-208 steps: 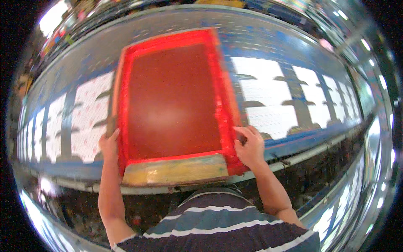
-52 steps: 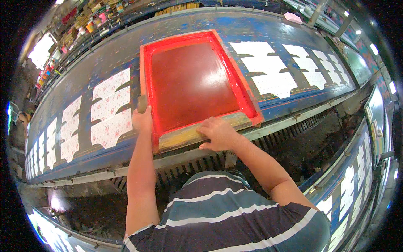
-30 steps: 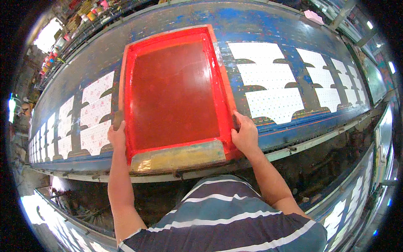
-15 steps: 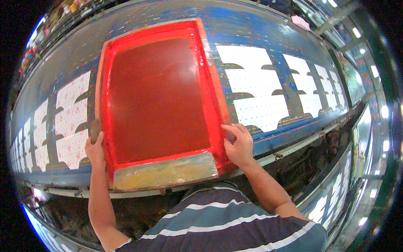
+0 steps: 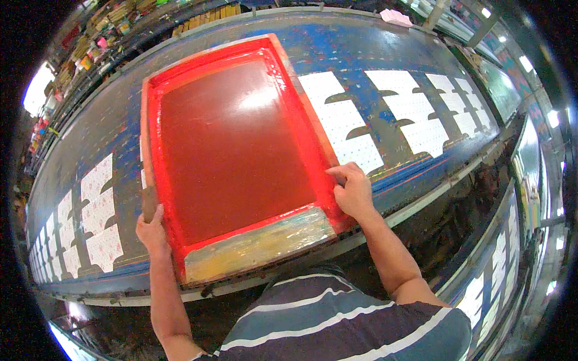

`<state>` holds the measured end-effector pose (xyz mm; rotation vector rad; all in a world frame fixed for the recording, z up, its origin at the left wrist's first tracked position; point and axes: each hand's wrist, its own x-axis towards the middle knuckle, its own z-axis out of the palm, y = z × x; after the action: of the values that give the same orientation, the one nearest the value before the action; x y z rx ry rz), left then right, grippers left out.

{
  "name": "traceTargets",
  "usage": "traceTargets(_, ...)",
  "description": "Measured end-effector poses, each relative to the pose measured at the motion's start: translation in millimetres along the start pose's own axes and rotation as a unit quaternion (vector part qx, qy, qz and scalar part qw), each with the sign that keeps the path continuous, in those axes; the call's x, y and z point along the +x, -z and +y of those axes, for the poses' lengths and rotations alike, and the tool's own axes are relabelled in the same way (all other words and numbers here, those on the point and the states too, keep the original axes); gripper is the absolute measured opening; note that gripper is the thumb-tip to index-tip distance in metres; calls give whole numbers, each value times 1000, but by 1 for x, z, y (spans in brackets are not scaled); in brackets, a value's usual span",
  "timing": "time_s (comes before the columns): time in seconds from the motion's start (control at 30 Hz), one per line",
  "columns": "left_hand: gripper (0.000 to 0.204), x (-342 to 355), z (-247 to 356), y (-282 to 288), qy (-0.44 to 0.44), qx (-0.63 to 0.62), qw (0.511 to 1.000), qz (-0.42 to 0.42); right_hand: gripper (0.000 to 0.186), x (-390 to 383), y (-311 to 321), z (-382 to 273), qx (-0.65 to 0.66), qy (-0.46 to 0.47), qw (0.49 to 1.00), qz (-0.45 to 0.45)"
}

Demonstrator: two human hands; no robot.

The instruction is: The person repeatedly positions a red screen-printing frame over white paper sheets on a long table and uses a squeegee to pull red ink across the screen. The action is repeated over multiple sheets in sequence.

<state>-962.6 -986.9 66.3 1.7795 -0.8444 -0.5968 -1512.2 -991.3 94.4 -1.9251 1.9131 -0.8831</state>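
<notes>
A large screen printing frame (image 5: 155, 144) spans the long table in front of me, tilted slightly in view. Bright red ink rims its inside, around a dark red mesh (image 5: 235, 162); a glossy yellowish-grey strip (image 5: 259, 245) covers the near end. At the near left side, my left hand (image 5: 153, 233) grips the frame, thumb up along the edge and the other fingers mostly hidden. Opposite it, my right hand (image 5: 354, 192) is closed on the right edge with fingers bent. White cut pieces with small dots (image 5: 349, 129) lie partly under the frame's right side.
White pieces with reddish prints (image 5: 101, 231) run in rows to the left; more white pieces (image 5: 412, 114) continue right. A rail (image 5: 415, 207) follows the table's near edge. Pink material (image 5: 396, 18) lies at the far edge. Cluttered shelves (image 5: 90, 51) stand beyond.
The frame and both hands have shifted right along the table. More of the dotted pieces are covered, and the gap to the reddish-printed pieces is wider.
</notes>
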Motion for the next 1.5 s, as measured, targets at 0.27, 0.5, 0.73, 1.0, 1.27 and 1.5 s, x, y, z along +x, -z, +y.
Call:
traceTargets(0.27, 30, -109, 44, -146, 17, 54, 998, 25, 45, 17, 67, 156, 38, -30, 998, 43)
traceTargets(0.5, 39, -159, 50, -216, 10, 93, 994, 53, 44, 26, 108, 239, 76, -34, 996, 41)
traceTargets(0.73, 42, -176, 53, -243, -18, 130, 990, 47, 45, 29, 126, 285, 75, -29, 997, 18)
traceTargets(1.0, 53, -178, 53, -257, 5, 110, 994, 24, 40, 13, 152, 232, -93, 166, 981, 39)
traceTargets(1.27, 49, -178, 55, -264, 7, 174, 984, 45, 63, -39, 125, 124, -34, 363, 899, -242)
traceTargets(1.5, 59, -183, 49, -265, -22, 109, 992, 58, 50, -26, 112, 82, -96, 342, 918, -177)
